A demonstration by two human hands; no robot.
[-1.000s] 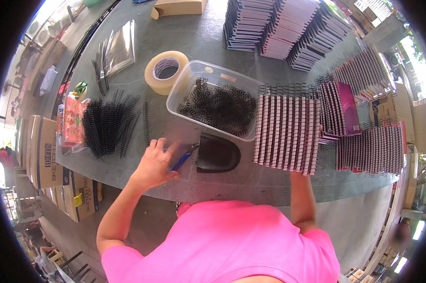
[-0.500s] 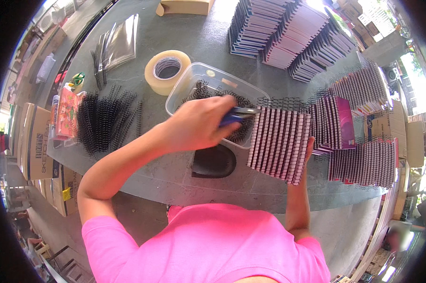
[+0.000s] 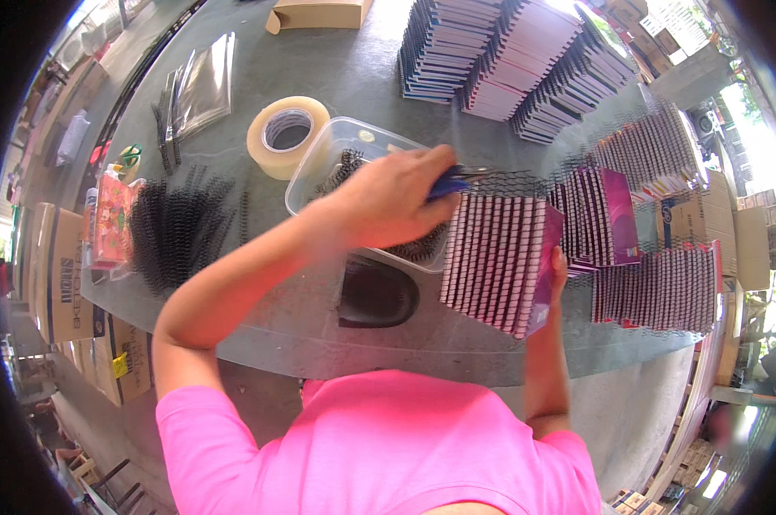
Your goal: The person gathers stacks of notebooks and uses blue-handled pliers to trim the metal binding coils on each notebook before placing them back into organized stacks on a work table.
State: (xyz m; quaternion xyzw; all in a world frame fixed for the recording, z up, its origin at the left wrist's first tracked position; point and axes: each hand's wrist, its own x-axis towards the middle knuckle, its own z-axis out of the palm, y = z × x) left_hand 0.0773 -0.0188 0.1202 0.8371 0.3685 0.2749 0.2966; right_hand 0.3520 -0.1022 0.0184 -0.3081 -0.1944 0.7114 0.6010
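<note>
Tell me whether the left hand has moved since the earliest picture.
Yes: judged against the clear tub, the left hand has gone right and forward, from outside it to over it.

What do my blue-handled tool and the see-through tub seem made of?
Blue-handled tool: likely metal at its grey tip, finish blurred; its blue grips look like smooth plastic or rubber.
Tub: probably clear plastic, slightly glossy, judging by its translucent walls.

Blue-handled pliers angle over the clear tub at its right end; just right, dark-coiled notebooks bunch spines-up.
</note>
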